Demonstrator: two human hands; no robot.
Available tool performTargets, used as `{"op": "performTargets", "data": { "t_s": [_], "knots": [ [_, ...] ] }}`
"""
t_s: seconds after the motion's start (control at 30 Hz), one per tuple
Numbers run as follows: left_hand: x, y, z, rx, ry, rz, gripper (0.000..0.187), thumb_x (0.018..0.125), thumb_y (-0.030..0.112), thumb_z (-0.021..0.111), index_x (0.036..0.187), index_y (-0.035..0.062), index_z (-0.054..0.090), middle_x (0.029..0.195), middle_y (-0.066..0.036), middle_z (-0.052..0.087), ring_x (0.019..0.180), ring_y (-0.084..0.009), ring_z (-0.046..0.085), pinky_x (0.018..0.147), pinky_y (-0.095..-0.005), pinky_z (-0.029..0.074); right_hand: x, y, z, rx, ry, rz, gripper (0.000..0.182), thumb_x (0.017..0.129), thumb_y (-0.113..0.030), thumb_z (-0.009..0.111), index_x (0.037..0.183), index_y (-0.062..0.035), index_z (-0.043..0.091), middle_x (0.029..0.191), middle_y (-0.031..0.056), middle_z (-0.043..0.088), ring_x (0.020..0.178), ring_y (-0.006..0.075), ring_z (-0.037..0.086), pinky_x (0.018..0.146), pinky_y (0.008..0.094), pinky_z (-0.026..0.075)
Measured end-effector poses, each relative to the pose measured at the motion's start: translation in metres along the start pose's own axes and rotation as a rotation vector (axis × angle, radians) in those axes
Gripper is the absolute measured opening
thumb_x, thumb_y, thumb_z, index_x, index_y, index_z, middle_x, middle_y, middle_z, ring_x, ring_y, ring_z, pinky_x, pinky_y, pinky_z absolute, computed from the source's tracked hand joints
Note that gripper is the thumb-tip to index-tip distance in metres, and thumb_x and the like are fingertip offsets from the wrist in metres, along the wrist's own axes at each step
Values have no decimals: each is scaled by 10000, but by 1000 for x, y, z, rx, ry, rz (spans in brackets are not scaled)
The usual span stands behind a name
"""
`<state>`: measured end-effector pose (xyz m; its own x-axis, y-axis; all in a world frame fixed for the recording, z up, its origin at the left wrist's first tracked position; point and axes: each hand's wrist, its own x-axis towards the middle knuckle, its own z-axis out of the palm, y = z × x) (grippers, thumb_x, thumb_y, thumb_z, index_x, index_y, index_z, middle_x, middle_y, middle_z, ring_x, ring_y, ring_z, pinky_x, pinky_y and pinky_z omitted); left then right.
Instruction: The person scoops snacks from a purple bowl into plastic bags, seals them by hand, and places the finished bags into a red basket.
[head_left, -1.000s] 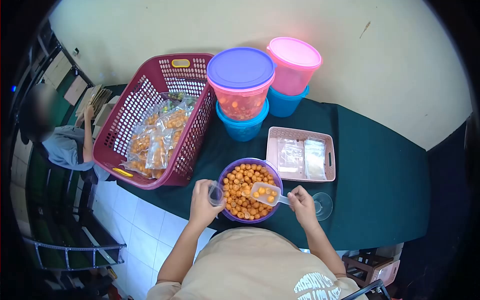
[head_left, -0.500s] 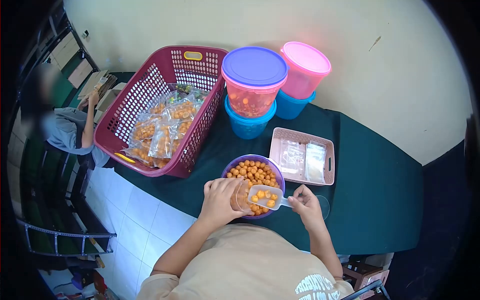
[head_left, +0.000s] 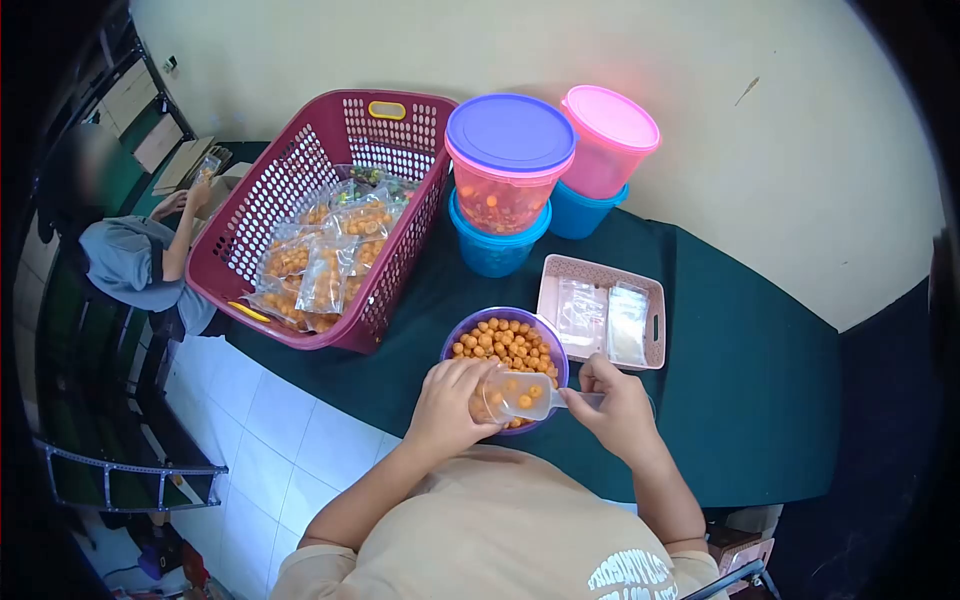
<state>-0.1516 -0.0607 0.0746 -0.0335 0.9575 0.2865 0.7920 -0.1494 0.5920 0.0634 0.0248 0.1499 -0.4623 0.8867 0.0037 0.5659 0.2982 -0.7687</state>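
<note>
1. My left hand (head_left: 447, 405) is gripping a clear bag (head_left: 482, 398), holding it over the near rim of the purple bowl (head_left: 452, 345).
2. My right hand (head_left: 620, 405) is closing around the handle of a clear scoop (head_left: 525, 394), tipping it against the bag mouth.
3. Orange balls (head_left: 500, 342) are filling the bowl; some are lying in the scoop.
4. The bowl is sitting on the green cloth (head_left: 750, 400), between the red basket (head_left: 280, 200) and the pink tray (head_left: 600, 272).

1 head view, steep downward look, close above the table (head_left: 760, 380)
</note>
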Motion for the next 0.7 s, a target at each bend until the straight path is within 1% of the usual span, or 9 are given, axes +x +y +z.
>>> {"op": "performTargets", "data": {
  "t_s": [0.07, 0.17, 0.2, 0.23, 0.4, 0.43, 0.5, 0.53, 0.7],
  "knots": [
    [5, 8, -9, -155, -72, -69, 718, 628, 222, 832, 1258, 70, 523, 1183, -136, 567, 1106, -318, 537, 992, -429, 413, 11, -8, -8, -5, -83, -129, 252, 807, -169, 721, 855, -21, 523, 718, 144, 590, 624, 284, 584, 610, 362, 480],
    [19, 18, -25, -300, -117, -66, 703, 627, 173, 818, 1253, 53, 522, 1183, -144, 564, 1119, -319, 538, 986, -401, 432, 32, -37, -29, -109, -168, -115, 249, 803, -177, 723, 854, -26, 531, 700, 145, 586, 648, 287, 623, 601, 365, 481],
    [24, 21, -27, -298, -113, -60, 703, 627, 173, 818, 1253, 53, 522, 1183, -144, 564, 1119, -319, 538, 986, -401, 432, 32, -44, -28, -83, -127, -250, 257, 793, -117, 739, 782, -43, 493, 621, 75, 511, 606, 174, 541, 553, 307, 433],
    [27, 23, -30, -409, -179, -55, 698, 633, 170, 816, 1254, 51, 521, 1183, -140, 571, 1120, -295, 548, 984, -388, 436, 32, -54, -30, -83, -125, -255, 257, 793, -117, 739, 782, -43, 493, 621, 75, 511, 606, 174, 541, 553, 307, 433],
    [41, 18, -38, -743, -432, -30, 631, 686, 163, 797, 1253, 60, 539, 1174, -99, 616, 1078, -196, 592, 953, -324, 456, 43, -92, -39, -462, -316, -723, 176, 795, -185, 704, 824, -111, 547, 602, 103, 584, 584, 308, 598, 526, 394, 443],
    [41, 18, -37, -741, -428, -24, 631, 686, 163, 797, 1253, 60, 539, 1174, -99, 616, 1078, -196, 592, 953, -324, 456, 43, -93, -35, -466, -312, -727, 176, 795, -185, 704, 824, -111, 547, 602, 103, 584, 584, 308, 598, 526, 394, 443],
    [43, 21, -38, -938, -538, 4, 584, 690, 151, 784, 1225, 68, 565, 1157, -77, 628, 1070, -189, 594, 949, -315, 458, 46, -88, -22, -479, -388, -951, 149, 789, -200, 670, 834, -129, 547, 586, 109, 572, 561, 302, 582, 534, 412, 443],
    [47, 21, -42, -888, -572, 143, 553, 692, 140, 777, 1203, 69, 578, 1121, -55, 641, 1054, -167, 595, 940, -300, 460, 45, -85, -16, -434, -403, -955, 145, 779, -220, 656, 834, -140, 550, 581, 106, 559, 560, 303, 570, 542, 408, 440],
    [55, 17, -54, -889, -730, 29, 578, 668, 87, 776, 1205, 48, 565, 1115, -59, 639, 1032, -142, 594, 906, -301, 475, 40, -90, -32, -429, -354, -981, 174, 757, -172, 703, 788, -123, 538, 586, 99, 549, 537, 294, 540, 552, 401, 433]
  ]
}}
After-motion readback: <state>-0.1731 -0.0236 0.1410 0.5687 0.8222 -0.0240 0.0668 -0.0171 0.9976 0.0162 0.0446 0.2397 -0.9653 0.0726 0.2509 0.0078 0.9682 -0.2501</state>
